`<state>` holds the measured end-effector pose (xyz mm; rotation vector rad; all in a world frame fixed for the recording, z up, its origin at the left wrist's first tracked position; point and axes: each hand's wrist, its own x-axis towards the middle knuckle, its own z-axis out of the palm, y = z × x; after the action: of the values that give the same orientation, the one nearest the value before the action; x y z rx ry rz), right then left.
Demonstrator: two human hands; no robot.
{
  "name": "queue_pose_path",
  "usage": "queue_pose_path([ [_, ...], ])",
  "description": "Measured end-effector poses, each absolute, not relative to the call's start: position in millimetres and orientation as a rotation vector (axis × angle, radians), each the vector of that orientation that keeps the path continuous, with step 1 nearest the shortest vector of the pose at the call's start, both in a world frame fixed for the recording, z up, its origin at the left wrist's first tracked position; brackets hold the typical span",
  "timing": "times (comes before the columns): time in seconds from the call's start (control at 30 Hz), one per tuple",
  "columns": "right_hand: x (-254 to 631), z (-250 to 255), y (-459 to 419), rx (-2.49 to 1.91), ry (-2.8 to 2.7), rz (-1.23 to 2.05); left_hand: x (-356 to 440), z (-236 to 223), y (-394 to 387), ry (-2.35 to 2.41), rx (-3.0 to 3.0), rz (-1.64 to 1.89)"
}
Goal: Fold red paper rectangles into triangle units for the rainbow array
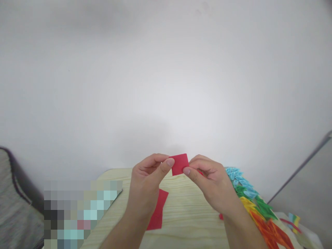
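Note:
A small red square of paper is held up above the table between both hands. My left hand pinches its left edge, with the thumb on the front face. The lower right corner is gripped by my right hand, thumb in front and fingers curled behind. A bit of red shows beneath the right fingers; I cannot tell what it is. More red paper lies on the table, partly covered by my left wrist. Beside my right forearm is a small red piece, mostly hidden.
Folded paper pieces in light blue, green, yellow and orange line the right side of the wood-patterned table. A pixelated area covers the table's left side. A white wall rises behind. Grey fabric is at far left.

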<state>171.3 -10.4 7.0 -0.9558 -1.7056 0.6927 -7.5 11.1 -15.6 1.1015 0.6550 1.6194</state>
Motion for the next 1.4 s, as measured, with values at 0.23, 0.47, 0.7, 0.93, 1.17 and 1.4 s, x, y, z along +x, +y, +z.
queue_pose_path([
  [0.23,171,3,-8,-0.914,-1.582,0.767,-8,-14,8,0.645,1.121,1.549],
  [0.47,173,4,-8,-0.903,-1.415,0.838,-11,-12,5,0.675,1.301,1.426],
  [0.7,173,5,-7,-0.901,-1.393,0.860,-11,-10,5,0.775,1.371,1.431],
  [0.93,179,8,-6,-0.887,-1.403,1.054,-17,4,3,0.715,1.331,1.327],
  [1.17,177,-3,1,-0.742,-1.292,1.386,-13,4,1,0.623,1.281,1.374],
  [1.4,173,2,1,-0.683,-1.257,1.491,-19,5,3,0.683,1.463,1.326],
])
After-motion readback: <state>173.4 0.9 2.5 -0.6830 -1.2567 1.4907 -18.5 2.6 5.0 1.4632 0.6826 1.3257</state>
